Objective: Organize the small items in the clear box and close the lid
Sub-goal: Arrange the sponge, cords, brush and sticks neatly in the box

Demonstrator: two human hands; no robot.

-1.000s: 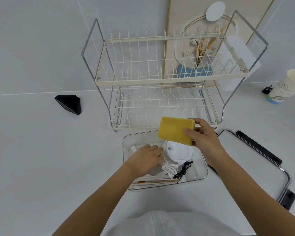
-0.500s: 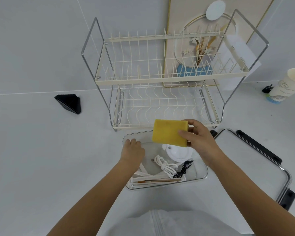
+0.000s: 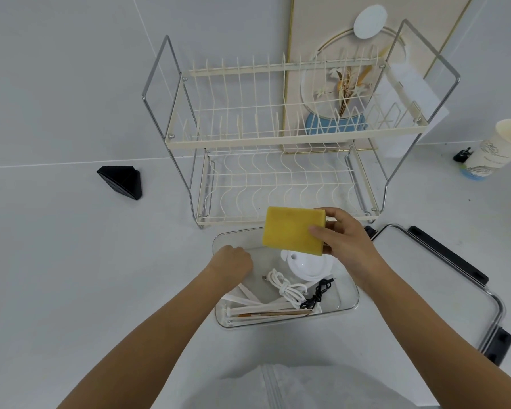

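Box: clear box is sitting lower centre of the frame on the white counter, with its lid off.
Lid: lid is lying at lower right, just beside the box, black clips along its edges.
Right hand: right hand is pinching a yellow sponge by its right end, thumb on the front face and fingers behind, holding it up over the far side of the box.
Left hand: left hand is hanging over the box's left far corner with fingers curled under; I cannot tell whether it is gripping anything.
Contents: white cable and black cable are lying coiled mid-box, touching; a white round piece is sitting partly under the sponge; white sticks and a brown one are lying along the near wall.
Behind: rack with two tiers is standing above centre.
Upper left: black wedge is resting on the counter.
Far right: paper cup is standing by the edge of the frame.
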